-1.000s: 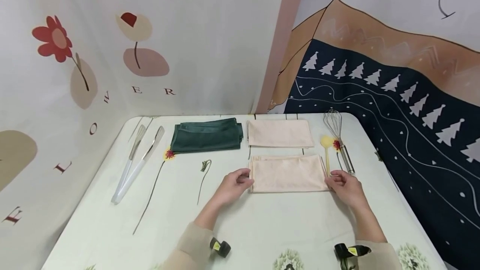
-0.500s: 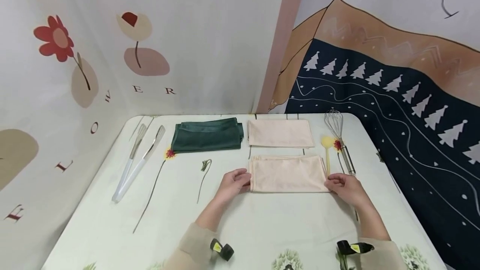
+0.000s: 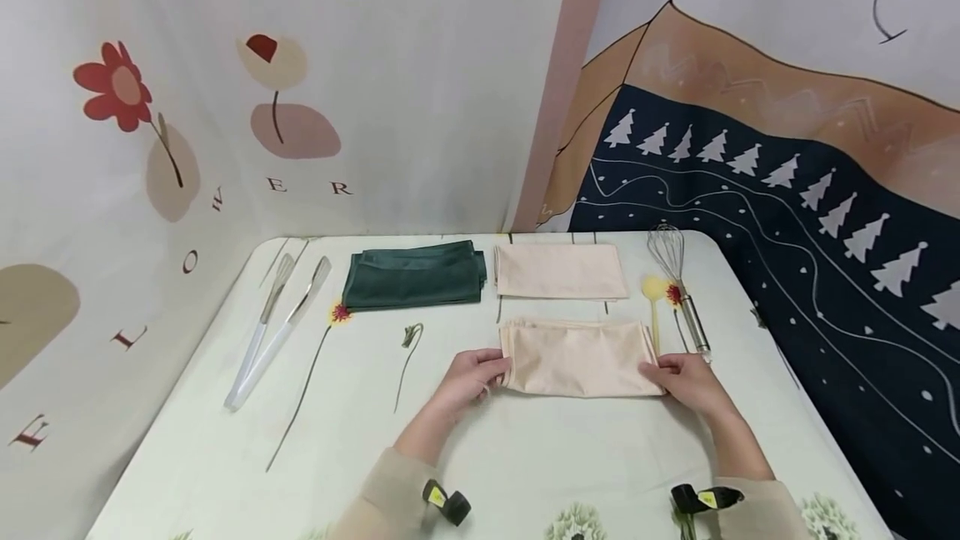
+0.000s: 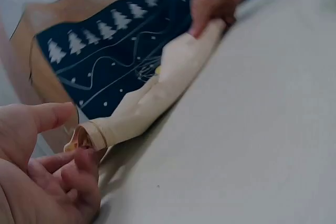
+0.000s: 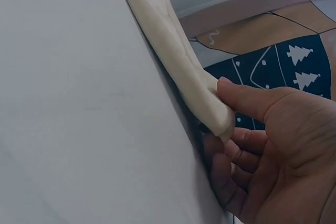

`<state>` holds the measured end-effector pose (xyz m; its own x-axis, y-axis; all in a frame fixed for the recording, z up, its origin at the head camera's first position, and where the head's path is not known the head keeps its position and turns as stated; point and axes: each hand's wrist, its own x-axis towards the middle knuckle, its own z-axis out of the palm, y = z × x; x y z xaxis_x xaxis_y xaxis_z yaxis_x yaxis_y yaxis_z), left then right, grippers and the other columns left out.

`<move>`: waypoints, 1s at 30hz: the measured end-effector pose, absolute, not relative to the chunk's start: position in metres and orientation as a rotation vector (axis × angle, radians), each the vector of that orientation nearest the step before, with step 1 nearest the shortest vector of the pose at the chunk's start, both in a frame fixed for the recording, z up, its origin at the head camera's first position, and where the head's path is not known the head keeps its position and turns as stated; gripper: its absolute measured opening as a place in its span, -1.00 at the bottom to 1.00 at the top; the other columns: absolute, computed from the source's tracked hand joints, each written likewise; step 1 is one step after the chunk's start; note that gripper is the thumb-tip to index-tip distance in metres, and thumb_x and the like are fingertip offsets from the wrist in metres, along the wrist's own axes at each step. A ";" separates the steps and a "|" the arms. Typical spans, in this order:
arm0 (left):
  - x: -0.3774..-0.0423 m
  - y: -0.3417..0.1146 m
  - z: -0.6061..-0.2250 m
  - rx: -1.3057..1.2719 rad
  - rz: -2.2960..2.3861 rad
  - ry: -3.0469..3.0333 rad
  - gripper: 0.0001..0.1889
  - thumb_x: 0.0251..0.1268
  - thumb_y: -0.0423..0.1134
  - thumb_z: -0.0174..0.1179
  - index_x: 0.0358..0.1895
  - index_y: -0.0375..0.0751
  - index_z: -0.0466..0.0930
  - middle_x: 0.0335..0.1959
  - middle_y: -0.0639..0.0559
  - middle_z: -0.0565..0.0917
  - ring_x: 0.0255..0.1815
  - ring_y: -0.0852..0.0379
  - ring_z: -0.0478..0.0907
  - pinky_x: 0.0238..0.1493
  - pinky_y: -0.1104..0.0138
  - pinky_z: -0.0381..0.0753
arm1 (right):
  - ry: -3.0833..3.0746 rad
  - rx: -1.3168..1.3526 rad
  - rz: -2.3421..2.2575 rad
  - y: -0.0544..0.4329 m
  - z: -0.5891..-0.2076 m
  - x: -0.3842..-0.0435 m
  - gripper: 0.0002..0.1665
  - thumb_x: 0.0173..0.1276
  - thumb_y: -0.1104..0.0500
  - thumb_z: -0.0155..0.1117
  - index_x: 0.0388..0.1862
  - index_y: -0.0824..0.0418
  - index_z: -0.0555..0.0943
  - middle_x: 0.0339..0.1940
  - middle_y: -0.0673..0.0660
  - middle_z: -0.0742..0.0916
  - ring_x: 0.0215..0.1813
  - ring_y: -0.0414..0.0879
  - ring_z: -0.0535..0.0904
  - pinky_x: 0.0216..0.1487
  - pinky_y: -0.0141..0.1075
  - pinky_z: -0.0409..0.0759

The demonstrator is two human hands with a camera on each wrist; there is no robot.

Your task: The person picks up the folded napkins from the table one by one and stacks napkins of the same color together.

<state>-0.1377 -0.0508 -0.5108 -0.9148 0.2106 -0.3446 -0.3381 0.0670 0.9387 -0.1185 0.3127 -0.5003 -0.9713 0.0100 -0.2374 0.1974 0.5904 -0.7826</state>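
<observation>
Head view: left hand [image 3: 467,377] and right hand [image 3: 690,382] hold opposite ends of the front pink cloth [image 3: 577,361], a bit right of the middle of the tabletop [image 3: 577,452]. Right hand pinches, thumb on top, fingers below; left hand has fingers curled under its end. Forearms come in from the near side, spread. Readable text: letters F-L-O-W-E-R on the white curtain [image 3: 420,107]; yellow labels on the wrist devices [image 3: 453,509] too small to read. Narrow gap to rear pink cloth [image 3: 561,271] at the back edge; whisk [image 3: 696,323] near the right edge. Wider stretch of tabletop between the forearms.
</observation>
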 end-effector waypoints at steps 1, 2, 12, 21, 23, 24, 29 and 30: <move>-0.137 -0.050 -0.509 -0.082 1.866 2.028 -0.56 0.37 -0.16 0.32 0.16 -0.43 0.63 -0.30 0.01 0.72 -0.38 0.28 0.55 -0.42 0.45 0.49 | 2.612 0.170 -1.329 0.313 -0.500 -0.118 -0.59 0.44 -0.03 0.35 -0.47 0.26 0.58 -0.67 -0.05 0.46 -0.56 -0.17 0.37 -0.50 -0.33 0.42; -0.137 -0.048 -0.507 -0.031 1.829 2.096 -0.56 0.38 -0.15 0.31 0.17 -0.42 0.62 -0.23 -0.03 0.74 -0.30 0.26 0.58 -0.35 0.42 0.54 | 2.616 0.157 -1.330 0.313 -0.501 -0.118 -0.57 0.44 -0.03 0.35 -0.50 0.23 0.53 -0.67 -0.05 0.44 -0.57 -0.17 0.34 -0.50 -0.33 0.40; -0.132 -0.039 -0.498 -0.160 2.046 1.798 -0.43 0.56 -0.09 0.09 0.37 -0.51 0.37 0.25 -0.30 0.58 0.23 -0.06 0.59 0.16 0.23 0.62 | 2.647 0.054 -1.314 0.312 -0.503 -0.113 -0.67 0.45 0.04 0.34 -0.27 0.30 0.53 -0.53 0.03 0.43 -0.48 -0.15 0.31 -0.44 -0.34 0.32; -0.140 -0.037 -0.502 -0.188 2.232 1.518 -0.56 0.56 -0.15 0.09 0.26 -0.46 0.47 -0.15 0.07 0.69 -0.17 0.23 0.56 -0.15 0.42 0.50 | 2.672 -0.030 -1.287 0.308 -0.502 -0.120 -0.69 0.48 0.06 0.31 -0.24 0.33 0.60 -0.58 0.00 0.48 -0.52 -0.17 0.40 -0.46 -0.36 0.44; -0.140 -0.037 -0.503 -0.182 2.253 1.508 -0.61 0.55 -0.20 0.11 0.24 -0.42 0.47 -0.16 0.11 0.70 -0.16 0.25 0.59 -0.14 0.42 0.52 | 2.621 -0.003 -1.334 0.307 -0.503 -0.120 -0.67 0.48 0.07 0.31 -0.16 0.38 0.61 -0.56 0.02 0.52 -0.51 -0.16 0.49 -0.44 -0.36 0.55; -0.139 -0.036 -0.503 -0.186 2.264 1.499 -0.63 0.54 -0.23 0.12 0.23 -0.40 0.46 -0.16 0.12 0.70 -0.15 0.25 0.60 -0.13 0.42 0.53 | 2.598 0.008 -1.359 0.307 -0.502 -0.119 -0.66 0.48 0.09 0.31 -0.11 0.40 0.61 -0.55 0.04 0.53 -0.49 -0.14 0.54 -0.43 -0.34 0.60; -0.138 -0.033 -0.505 -0.245 2.326 1.491 -0.60 0.47 -0.36 0.17 0.27 -0.45 0.39 -0.11 0.03 0.71 -0.15 0.24 0.64 -0.12 0.42 0.60 | 2.563 0.047 -1.404 0.306 -0.504 -0.117 -0.67 0.49 0.15 0.30 -0.04 0.45 0.60 -0.54 0.07 0.55 -0.45 -0.09 0.62 -0.41 -0.32 0.66; -0.137 -0.033 -0.506 -0.265 2.326 1.510 -0.57 0.45 -0.38 0.18 0.29 -0.48 0.38 -0.09 -0.02 0.72 -0.16 0.24 0.65 -0.12 0.43 0.62 | 2.564 0.054 -1.406 0.306 -0.504 -0.117 -0.68 0.49 0.16 0.30 -0.04 0.45 0.60 -0.54 0.07 0.55 -0.46 -0.09 0.62 -0.41 -0.33 0.66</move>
<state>-0.1373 -0.0330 -0.5056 -0.9198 0.1909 -0.3427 -0.3908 -0.3681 0.8437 -0.1175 0.3065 -0.5043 -0.9759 -0.0715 -0.2060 0.1352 0.5427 -0.8290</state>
